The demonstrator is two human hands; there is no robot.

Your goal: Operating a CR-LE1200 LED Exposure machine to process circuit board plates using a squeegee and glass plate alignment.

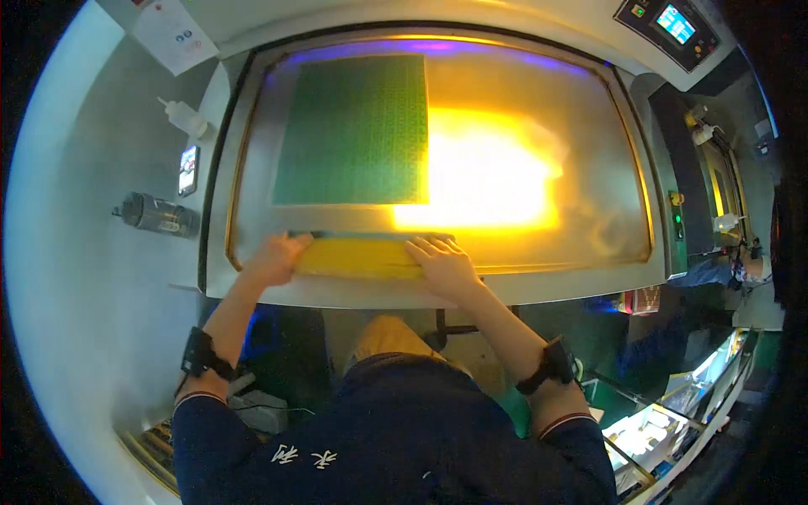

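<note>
A yellow panel (362,258) with a darker blue-green far edge lies between my hands at the front rim of a framed glass bed (581,244). It is somewhat smeared by motion. My left hand (278,257) grips its left end, the thumb side toward the panel. My right hand (444,264) is closed over its right end, with the fingers bent across the top. What lies under the panel is hidden. Beyond it, on the left half of the bed, rests a green patterned sheet (353,130), flat and touched by neither hand. Bright yellow light (492,172) glares just right of that sheet.
On the left ledge are a white squeeze bottle (183,118), a phone (188,171) and a clear dark-lidded bottle (158,214). A control panel with a lit screen (676,25) is at the upper right. Another person's arm (753,268) shows at the far right.
</note>
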